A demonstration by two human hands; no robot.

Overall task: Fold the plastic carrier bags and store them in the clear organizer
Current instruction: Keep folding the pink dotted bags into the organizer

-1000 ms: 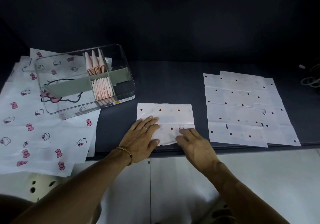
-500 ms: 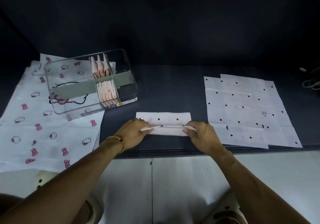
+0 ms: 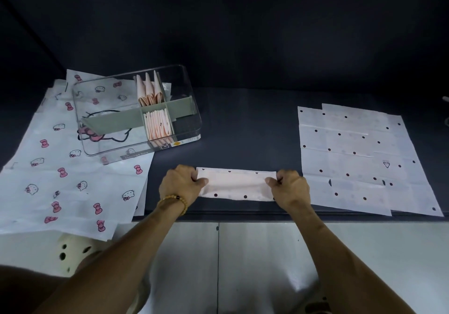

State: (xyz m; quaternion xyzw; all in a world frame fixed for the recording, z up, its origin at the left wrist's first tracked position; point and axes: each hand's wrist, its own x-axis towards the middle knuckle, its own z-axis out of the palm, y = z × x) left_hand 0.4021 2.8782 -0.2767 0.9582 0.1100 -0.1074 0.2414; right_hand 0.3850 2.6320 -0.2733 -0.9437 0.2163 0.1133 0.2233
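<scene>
Bag: dotted bag [image 3: 234,184], folded into a strip, lies near the counter [image 3: 243,124] front edge between 2 hands.
Left hand [image 3: 181,185]: pinches its left end.
Right hand [image 3: 290,187]: pinches its right end.
Organizer [image 3: 136,114]: behind left, holding folded bags [image 3: 158,125].

Apparently a home storage or utility corner, though hard to tell for sure: dark countertop [image 3: 243,124] backed by a dark wall, white cabinet doors [image 3: 267,253] below, clear organizer [image 3: 192,99] holding folded bags, cartoon-print carrier bags [image 3: 73,180] spread flat, a perforated pale stool [image 3: 73,253] underneath.
</scene>
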